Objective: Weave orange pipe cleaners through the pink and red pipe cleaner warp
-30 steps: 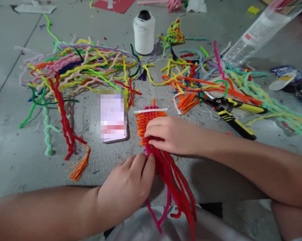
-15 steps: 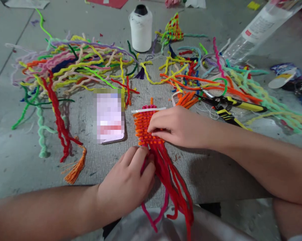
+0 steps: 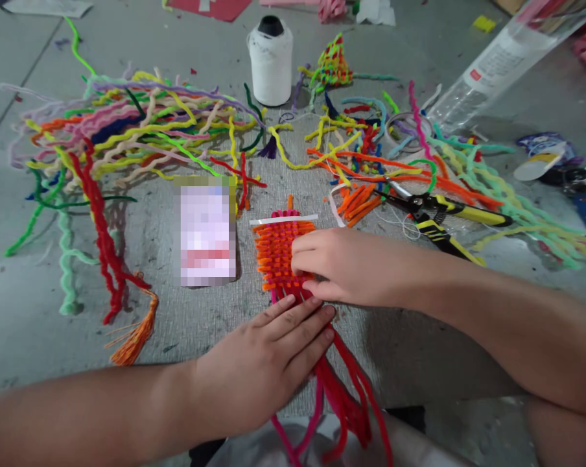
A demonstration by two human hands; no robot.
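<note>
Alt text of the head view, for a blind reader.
The left hand lies flat across red strands below a mostly orange woven piece; the right hand touches its right side. A phone lies left, pliers right, a white spool beyond.

You are at a handicraft work area — whether home or workshop cannot be told — where a woven orange-and-magenta panel of fuzzy stems [image 3: 277,254] lies on a textured grey work surface [image 3: 196,324] among a multicoloured heap of loose stems [image 3: 142,133], yellow-and-black-handled metal pliers [image 3: 422,206] and a black-cored white thread cone [image 3: 271,72].
</note>
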